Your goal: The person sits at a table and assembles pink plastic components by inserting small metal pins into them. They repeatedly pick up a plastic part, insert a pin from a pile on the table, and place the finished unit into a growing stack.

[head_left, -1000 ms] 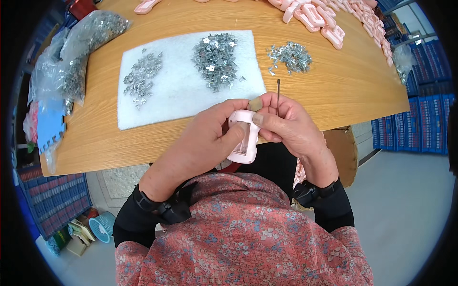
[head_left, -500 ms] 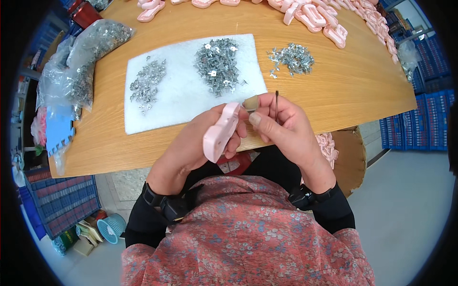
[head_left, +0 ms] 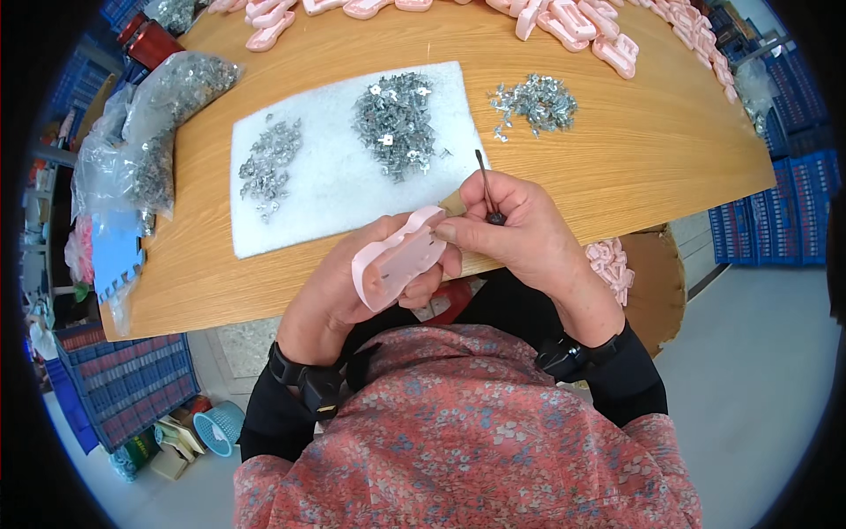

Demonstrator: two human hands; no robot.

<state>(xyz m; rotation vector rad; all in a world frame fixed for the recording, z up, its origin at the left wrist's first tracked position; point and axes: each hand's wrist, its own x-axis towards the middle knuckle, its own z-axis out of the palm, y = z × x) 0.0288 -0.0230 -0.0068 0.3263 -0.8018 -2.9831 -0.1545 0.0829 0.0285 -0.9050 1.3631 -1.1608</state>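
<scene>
- Resting in the closed left hand [head_left: 339, 275], the pink shell [head_left: 410, 264] is tilted hollow side up near the table's [head_left: 634, 141] front edge, presumably so its inside can be seen.
- A slim dark tool [head_left: 483, 175] is gripped, tip up, in the right hand [head_left: 520, 227]; its thumb is placed by the shell's end, whether pressing cannot be told.
- Small metal pieces [head_left: 395, 128] are heaped on a white sheet [head_left: 330, 181], apparently kept within reach.
- Beyond the wooden surface, blue crates [head_left: 780, 212] are stacked on pale floor [head_left: 758, 353].
</scene>
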